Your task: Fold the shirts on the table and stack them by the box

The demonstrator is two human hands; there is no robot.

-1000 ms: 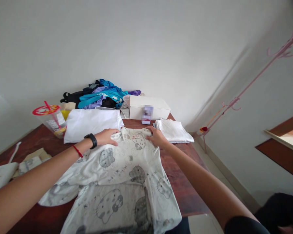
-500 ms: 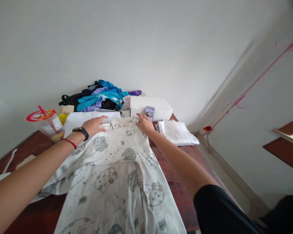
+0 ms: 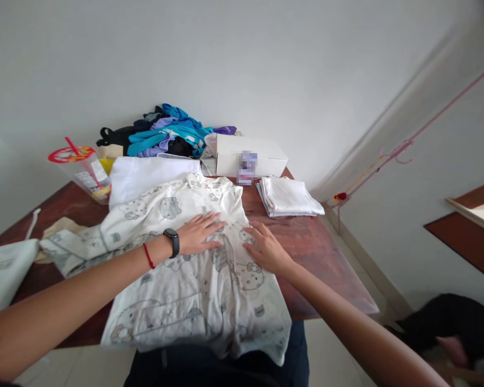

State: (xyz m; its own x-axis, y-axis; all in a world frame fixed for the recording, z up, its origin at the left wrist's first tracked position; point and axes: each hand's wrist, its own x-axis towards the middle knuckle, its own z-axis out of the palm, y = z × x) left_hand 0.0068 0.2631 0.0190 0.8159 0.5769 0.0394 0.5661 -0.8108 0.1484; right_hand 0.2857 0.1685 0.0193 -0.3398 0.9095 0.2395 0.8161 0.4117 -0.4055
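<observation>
Spread out on the wooden counter [image 3: 302, 236], right under both grips: a white Hello Kitty shirt [image 3: 204, 285], long-sleeved, with gray cat faces. Pressing flat on its chest with the left grip [image 3: 196, 234] — wide, fingers spread. Touching its side edge with the right grip [image 3: 268, 250] — fingers apart and a bit bent, wide too. Cannot tell about a small pinch of cloth there.

Just behind the left grip, on the wrist, a black watch [image 3: 171, 242], and then a red string bracelet [image 3: 149, 256]. Past both grips, the shirt's collar, by the edge of a folded white cloth [image 3: 153, 171]. Out to the left of the left grip, one long sleeve, reaching close to a flat white thing [image 3: 8, 274], too cut off to name. On the near side of both grips, the shirt's bottom, reaching past the counter's front edge, by dark pants [image 3: 299, 346].

Farther past the left grip: a plastic cup [image 3: 86, 177] with a red lid [image 3: 64, 157] and red straw [image 3: 70, 144], and a heap of clothes [image 3: 169, 137], blue, purple and black. Past the right grip: a white box [image 3: 228, 155], with a phone [image 3: 247, 169] upright at its front, screen blurred. Past the right grip and a little right, a small stack of folded cloths [image 3: 290, 196], white on top. Far right of the right grip, beyond the counter, a pink coat rack [image 3: 401, 149].
</observation>
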